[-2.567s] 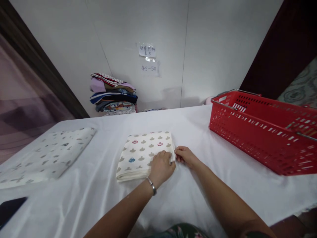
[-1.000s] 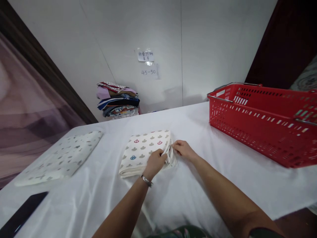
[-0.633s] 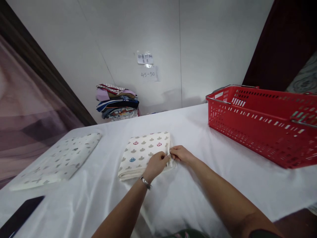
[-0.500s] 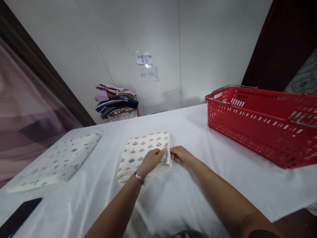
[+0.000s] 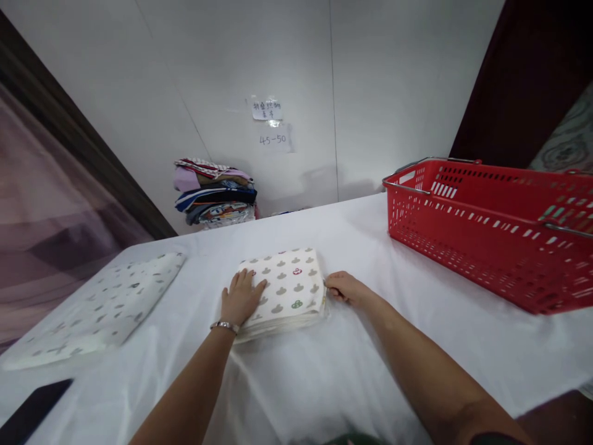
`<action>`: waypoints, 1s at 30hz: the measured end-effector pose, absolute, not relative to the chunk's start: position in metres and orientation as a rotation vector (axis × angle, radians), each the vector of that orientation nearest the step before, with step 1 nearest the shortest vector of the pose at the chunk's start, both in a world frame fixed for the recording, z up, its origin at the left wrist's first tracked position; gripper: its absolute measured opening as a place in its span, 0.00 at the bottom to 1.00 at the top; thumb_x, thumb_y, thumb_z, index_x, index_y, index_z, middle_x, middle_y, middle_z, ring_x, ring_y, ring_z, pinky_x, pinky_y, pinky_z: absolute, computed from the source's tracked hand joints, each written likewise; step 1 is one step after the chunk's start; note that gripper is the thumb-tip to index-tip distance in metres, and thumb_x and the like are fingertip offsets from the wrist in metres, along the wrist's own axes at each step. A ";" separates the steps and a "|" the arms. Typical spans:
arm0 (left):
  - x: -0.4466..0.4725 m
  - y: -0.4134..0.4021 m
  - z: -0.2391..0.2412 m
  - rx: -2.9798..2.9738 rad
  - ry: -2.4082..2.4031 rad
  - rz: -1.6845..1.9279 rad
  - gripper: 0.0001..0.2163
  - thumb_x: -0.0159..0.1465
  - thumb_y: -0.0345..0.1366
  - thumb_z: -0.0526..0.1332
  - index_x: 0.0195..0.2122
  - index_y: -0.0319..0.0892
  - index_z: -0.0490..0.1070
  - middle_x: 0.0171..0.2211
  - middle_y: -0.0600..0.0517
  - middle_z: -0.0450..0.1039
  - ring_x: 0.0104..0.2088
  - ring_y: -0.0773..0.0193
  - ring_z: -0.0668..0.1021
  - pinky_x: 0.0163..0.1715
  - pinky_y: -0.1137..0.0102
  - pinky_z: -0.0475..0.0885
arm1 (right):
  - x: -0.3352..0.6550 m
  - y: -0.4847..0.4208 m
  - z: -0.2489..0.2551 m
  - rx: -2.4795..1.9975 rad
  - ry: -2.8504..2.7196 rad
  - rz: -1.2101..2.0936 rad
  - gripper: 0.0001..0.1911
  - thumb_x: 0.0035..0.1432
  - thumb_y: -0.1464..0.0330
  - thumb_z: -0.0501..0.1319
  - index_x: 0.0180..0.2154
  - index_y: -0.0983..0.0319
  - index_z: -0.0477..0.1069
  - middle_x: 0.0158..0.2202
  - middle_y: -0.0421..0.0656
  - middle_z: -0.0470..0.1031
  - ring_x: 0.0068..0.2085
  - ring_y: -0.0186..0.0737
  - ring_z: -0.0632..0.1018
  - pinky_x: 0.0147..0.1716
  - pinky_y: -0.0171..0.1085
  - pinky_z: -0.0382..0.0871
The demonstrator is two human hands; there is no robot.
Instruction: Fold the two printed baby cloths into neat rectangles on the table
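A folded cream cloth (image 5: pixel 290 288) printed with small grey, red and green shapes lies in the middle of the white-covered table (image 5: pixel 361 358). My left hand (image 5: pixel 241 295) lies flat on the cloth's left part, fingers stretched out; a metal bracelet sits on that wrist. My right hand (image 5: pixel 343 287) is at the cloth's right edge with its fingers pinched on that edge.
A second folded patterned cloth (image 5: pixel 99 303) lies at the left. A red plastic basket (image 5: pixel 486 228) with metal handles stands at the right. A pile of folded clothes (image 5: pixel 214 191) is behind the table by the wall. A dark flat object (image 5: pixel 28 411) lies at the near left corner.
My left hand has slid from the cloth's right edge to its left part and now lies flat. The right hand keeps its place at the right edge.
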State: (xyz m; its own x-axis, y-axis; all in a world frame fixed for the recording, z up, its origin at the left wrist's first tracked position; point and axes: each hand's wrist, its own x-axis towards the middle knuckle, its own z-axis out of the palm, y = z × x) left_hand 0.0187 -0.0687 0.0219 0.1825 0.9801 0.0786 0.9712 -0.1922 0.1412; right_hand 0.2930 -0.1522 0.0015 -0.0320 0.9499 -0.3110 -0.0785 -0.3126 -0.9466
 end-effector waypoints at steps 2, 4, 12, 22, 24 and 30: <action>0.019 -0.069 0.023 2.366 1.955 0.227 0.27 0.62 0.52 0.43 0.59 0.44 0.54 0.63 0.48 0.47 0.62 0.55 0.50 0.55 0.51 0.50 | 0.289 -0.152 0.001 -1.375 -0.992 1.458 0.09 0.44 0.67 0.57 0.18 0.61 0.58 0.12 0.32 0.60 0.12 0.25 0.58 0.11 0.29 0.39; 0.019 -0.068 0.028 2.360 1.960 0.206 0.27 0.62 0.51 0.43 0.58 0.44 0.55 0.63 0.48 0.47 0.62 0.55 0.50 0.56 0.50 0.49 | 0.283 -0.151 0.000 -1.374 -0.989 1.413 0.10 0.46 0.64 0.57 0.20 0.61 0.60 0.14 0.33 0.62 0.12 0.25 0.58 0.11 0.29 0.41; 0.081 -0.098 0.057 2.416 1.743 0.442 0.22 0.60 0.52 0.46 0.42 0.41 0.69 0.44 0.46 0.72 0.46 0.57 0.71 0.46 0.65 0.62 | 0.264 -0.138 -0.015 -1.472 -0.973 1.111 0.09 0.45 0.65 0.56 0.19 0.61 0.59 0.13 0.32 0.57 0.16 0.26 0.58 0.15 0.28 0.48; 0.127 -0.108 0.037 1.997 1.456 0.462 0.10 0.56 0.37 0.51 0.19 0.42 0.63 0.18 0.55 0.66 0.22 0.68 0.69 0.22 0.74 0.59 | 0.270 -0.139 -0.013 -1.518 -1.138 1.034 0.11 0.46 0.64 0.54 0.18 0.61 0.57 0.13 0.32 0.54 0.17 0.28 0.58 0.17 0.29 0.50; 0.122 -0.107 0.034 1.971 1.450 0.503 0.10 0.55 0.38 0.52 0.19 0.42 0.62 0.17 0.56 0.65 0.21 0.68 0.68 0.21 0.74 0.58 | 0.271 -0.137 -0.011 -1.567 -1.179 1.009 0.09 0.46 0.65 0.54 0.19 0.61 0.58 0.13 0.32 0.55 0.17 0.28 0.59 0.17 0.29 0.51; 0.121 -0.116 0.026 2.089 1.423 0.604 0.13 0.57 0.43 0.51 0.21 0.42 0.64 0.18 0.57 0.65 0.22 0.68 0.68 0.23 0.74 0.57 | 0.277 -0.102 0.004 -1.766 -1.297 0.823 0.04 0.41 0.70 0.59 0.20 0.63 0.66 0.20 0.38 0.67 0.25 0.31 0.67 0.24 0.30 0.55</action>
State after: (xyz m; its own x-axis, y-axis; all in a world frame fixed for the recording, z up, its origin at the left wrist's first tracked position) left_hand 0.1207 -0.1158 0.0260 0.3430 0.9371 0.0639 0.6970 -0.2996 0.6515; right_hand 0.2774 -0.1021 0.0039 0.2694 0.9616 -0.0522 0.4563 -0.1752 -0.8724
